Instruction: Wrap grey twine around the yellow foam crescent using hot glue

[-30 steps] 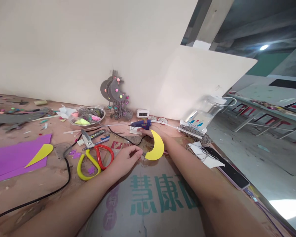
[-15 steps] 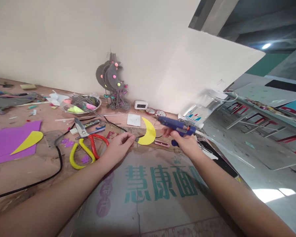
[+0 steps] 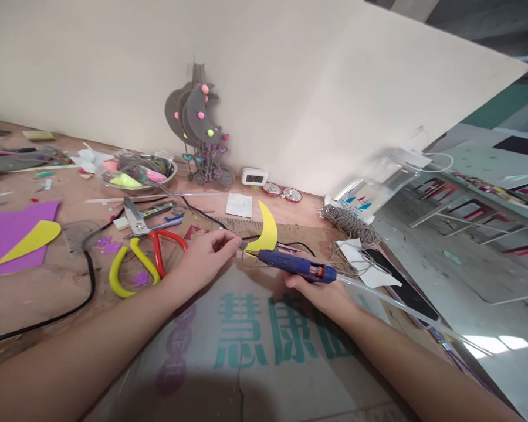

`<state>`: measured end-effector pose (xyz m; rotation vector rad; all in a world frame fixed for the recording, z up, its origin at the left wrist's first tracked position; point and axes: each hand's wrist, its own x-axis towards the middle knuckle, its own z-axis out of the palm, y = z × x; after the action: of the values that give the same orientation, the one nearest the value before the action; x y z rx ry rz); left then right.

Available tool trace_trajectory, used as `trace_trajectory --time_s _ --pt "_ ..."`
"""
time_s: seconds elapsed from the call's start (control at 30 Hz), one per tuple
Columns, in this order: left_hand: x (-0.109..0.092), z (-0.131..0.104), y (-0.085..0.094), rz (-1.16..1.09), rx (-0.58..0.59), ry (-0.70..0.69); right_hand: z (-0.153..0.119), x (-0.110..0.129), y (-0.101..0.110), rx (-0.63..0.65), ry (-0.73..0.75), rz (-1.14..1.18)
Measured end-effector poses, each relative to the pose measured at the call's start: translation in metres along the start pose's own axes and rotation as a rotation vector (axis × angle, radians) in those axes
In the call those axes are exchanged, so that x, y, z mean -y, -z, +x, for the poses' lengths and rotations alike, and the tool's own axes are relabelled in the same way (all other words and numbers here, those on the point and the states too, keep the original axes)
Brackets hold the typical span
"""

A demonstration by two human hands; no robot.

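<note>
Yellow crescent (image 3: 270, 230): above the cardboard (image 3: 152, 375), horns up and lower left; outline cut, no pom-poms on the side facing the camera.
Left hand (image 3: 213, 249): thumb and fingers pinched narrow, holding the crescent by its lower end; small grey bit at the fingertips, too small to ID.
Right hand (image 3: 314, 293): wrapped around the glue gun (image 3: 293, 265), which is level, nozzle to the left; can't tell if the trigger is pressed.
Nozzle: right at the crescent's lower end, near left fingertips; can't tell touching or just apart. No glue visible on the yellow.
Progress: looks like shaping is done and gluing is at its start; joint at the lower end reads as open.
Yellow offcut (image 3: 35, 237): loose on the purple sheets (image 3: 13, 228), unattached.
Scissors (image 3: 157, 253): lying on the table, blades apart, not in use.
Grey moon ornament (image 3: 196, 114): against the wall, pom-poms and hanging strands on; reads as assembled.
</note>
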<state>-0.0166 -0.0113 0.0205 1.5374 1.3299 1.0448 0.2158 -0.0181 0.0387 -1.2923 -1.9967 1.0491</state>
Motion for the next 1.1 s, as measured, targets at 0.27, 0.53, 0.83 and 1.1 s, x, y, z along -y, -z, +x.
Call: trace_trajectory --time_s 0.27,0.53,0.83,1.1 --pt "0.0002 0.0000 0.0003 0.030 -0.002 -0.009 0.0005 0.0006 -0.0004 -0.006 0.008 -0.038" --pt "-0.0004 0.0000 0.0006 0.052 0.010 -0.004 0.0020 -0.0019 -0.0022 -0.035 0.004 -0.076" --pt "-0.0004 -0.0006 0.0013 0.060 0.027 0.003 0.0010 -0.0007 -0.0023 -0.017 -0.008 -0.111" --pt "-0.0036 -0.0015 0.0014 0.061 0.044 0.023 0.0021 -0.0045 -0.0018 -0.017 -0.004 -0.120"
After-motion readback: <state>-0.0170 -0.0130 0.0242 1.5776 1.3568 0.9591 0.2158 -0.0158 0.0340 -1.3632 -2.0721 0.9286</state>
